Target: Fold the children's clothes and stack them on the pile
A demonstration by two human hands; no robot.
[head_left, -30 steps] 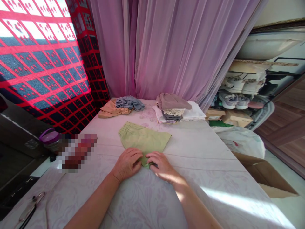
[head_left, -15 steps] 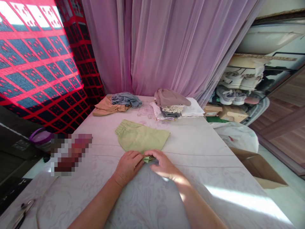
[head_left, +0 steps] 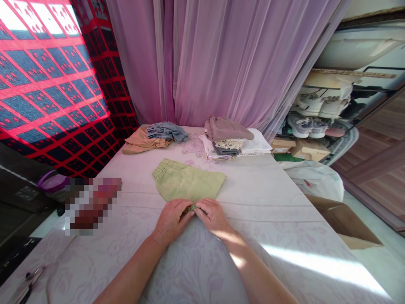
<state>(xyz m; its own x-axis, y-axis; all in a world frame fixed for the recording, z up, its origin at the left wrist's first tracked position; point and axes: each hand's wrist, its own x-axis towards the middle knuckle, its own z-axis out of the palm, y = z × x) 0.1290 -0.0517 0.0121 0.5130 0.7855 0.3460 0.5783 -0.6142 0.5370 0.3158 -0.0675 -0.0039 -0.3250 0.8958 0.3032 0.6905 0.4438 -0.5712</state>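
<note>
Green shorts (head_left: 186, 181) lie well inside the table's edges (head_left: 318, 211).

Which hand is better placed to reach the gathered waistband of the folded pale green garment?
Left, probably: the left hand sits closer to the gathered waistband of the folded pale green garment; the right hand lies farther across, past the near tip.

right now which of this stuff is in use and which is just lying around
In use: left hand, right hand, folded green pants
Lying around: tan pants, blue-gray cloth, stacked clothes, shoes, cardboard box
</note>
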